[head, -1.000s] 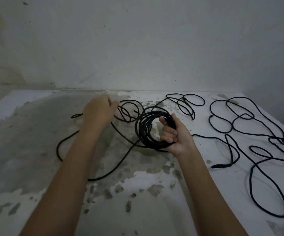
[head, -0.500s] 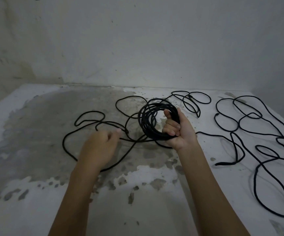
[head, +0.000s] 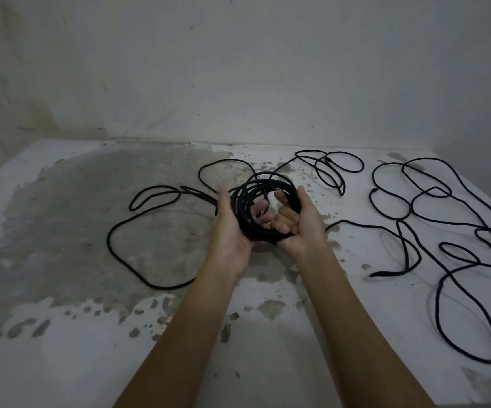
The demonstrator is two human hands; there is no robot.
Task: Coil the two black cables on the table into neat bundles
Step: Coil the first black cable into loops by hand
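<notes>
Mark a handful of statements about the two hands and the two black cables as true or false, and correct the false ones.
1. The left hand and right hand both hold the round bundle of coiled black cable. True.
2. The second black cable, on the right, is wound into a bundle. False: it lies in loose loops on the worn white-painted table.
3. The right hand's fingers pass through the bundle's opening. True.
4. The cable in hand is fully wound. False: a loose length of it trails in a wide loop on the table's left side.
</notes>
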